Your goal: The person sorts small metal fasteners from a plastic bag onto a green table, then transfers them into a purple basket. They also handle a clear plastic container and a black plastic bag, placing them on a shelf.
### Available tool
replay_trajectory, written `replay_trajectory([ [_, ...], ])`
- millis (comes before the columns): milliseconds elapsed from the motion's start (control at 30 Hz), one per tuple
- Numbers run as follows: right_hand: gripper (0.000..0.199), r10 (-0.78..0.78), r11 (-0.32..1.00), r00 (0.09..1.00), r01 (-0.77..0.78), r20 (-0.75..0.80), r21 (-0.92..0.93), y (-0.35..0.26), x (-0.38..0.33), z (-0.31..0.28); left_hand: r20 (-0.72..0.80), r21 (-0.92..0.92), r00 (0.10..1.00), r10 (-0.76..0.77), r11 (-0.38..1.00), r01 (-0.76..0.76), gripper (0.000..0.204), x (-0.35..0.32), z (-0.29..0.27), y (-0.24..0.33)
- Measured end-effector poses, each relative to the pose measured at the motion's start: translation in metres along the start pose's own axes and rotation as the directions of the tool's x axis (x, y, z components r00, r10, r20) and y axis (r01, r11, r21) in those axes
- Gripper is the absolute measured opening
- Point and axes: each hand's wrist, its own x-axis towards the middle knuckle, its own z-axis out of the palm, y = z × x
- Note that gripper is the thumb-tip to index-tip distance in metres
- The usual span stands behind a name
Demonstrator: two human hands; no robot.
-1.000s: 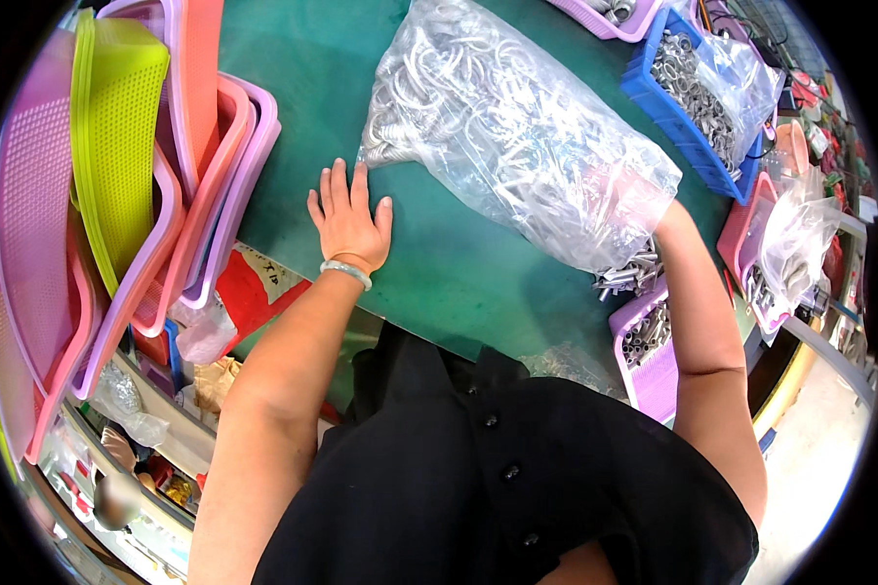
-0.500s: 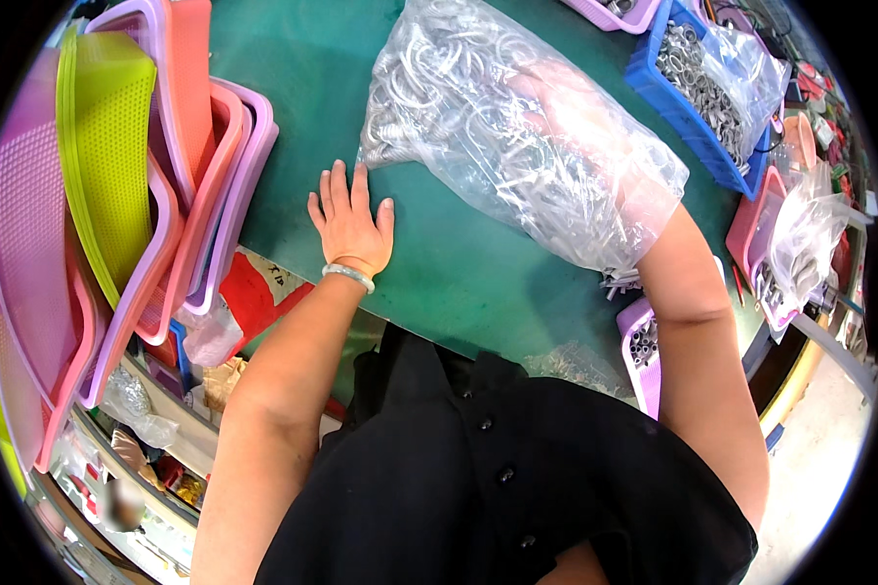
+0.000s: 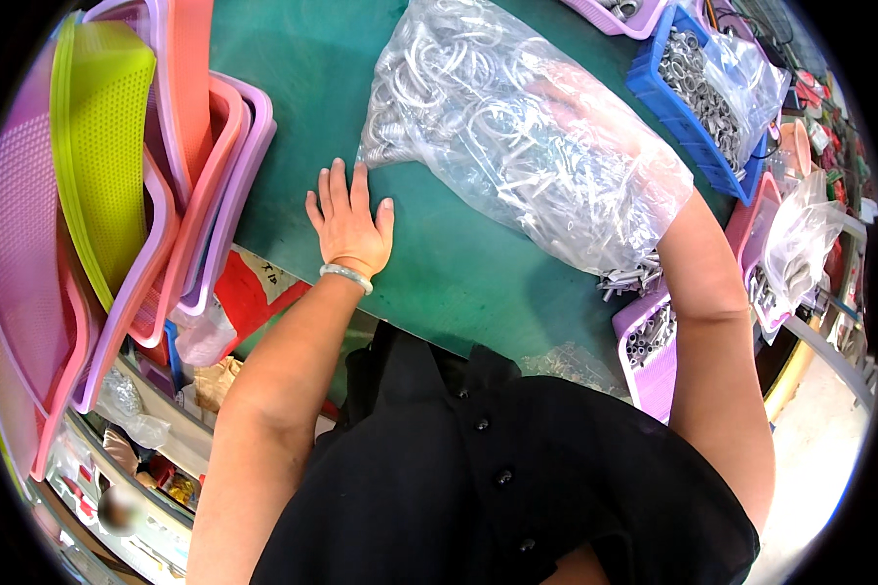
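My left hand (image 3: 353, 229) lies flat on the green tabletop (image 3: 293, 88), fingers stretched and a bracelet at the wrist. Its fingertips are close to the lower left corner of a large clear plastic bag (image 3: 498, 127). Inside the bag are many silvery metal rings and, toward its mouth, short thin tube-like pieces. My right hand (image 3: 619, 122) reaches into the bag from the right, up to the wrist. Through the shiny plastic its fingers look stretched out among the pieces, though glare blurs their tips. Several small metal tubes (image 3: 631, 280) lie at the bag's mouth.
Stacked purple, pink and lime plastic baskets (image 3: 117, 156) stand at the left. A blue crate (image 3: 688, 112) of metal parts sits at the far right. Beside my right forearm is a purple basket (image 3: 654, 375) with small tubes. A pink basket (image 3: 751, 234) holds a bagged load.
My right hand and forearm have shifted slightly to the right, with the bag's mouth edge moving along. More of the small tubes and the purple basket shows. My left hand has stayed put.
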Motion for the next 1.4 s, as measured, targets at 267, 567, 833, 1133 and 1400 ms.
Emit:
replay_trajectory([
  [267,0.036,0.223,0.953,0.975,-0.217,-0.003,0.211,0.001,-0.013,-0.002,0.024,-0.004,1.000,-0.020,1.000,0.020,0.056,-0.001,-0.001,0.002],
  [567,0.050,0.136,0.988,0.973,-0.147,-0.184,-0.048,-0.003,-0.008,0.020,0.015,0.001,1.000,-0.012,1.000,0.012,0.057,0.000,0.000,0.002],
  [833,0.050,0.205,0.977,0.976,-0.209,-0.076,-0.045,0.009,-0.022,0.035,-0.017,-0.008,1.000,0.001,1.000,-0.001,0.056,-0.001,0.001,0.001],
  [1133,0.048,0.318,0.927,0.947,-0.320,0.040,0.197,0.024,-0.082,0.010,-0.015,-0.011,1.000,-0.002,1.000,0.002,0.056,-0.002,0.002,0.000],
  [1400,0.042,0.410,0.692,0.879,-0.473,0.242,0.545,0.011,-0.087,-0.016,-0.018,0.010,1.000,0.002,1.000,-0.001,0.056,-0.001,0.003,0.001],
])
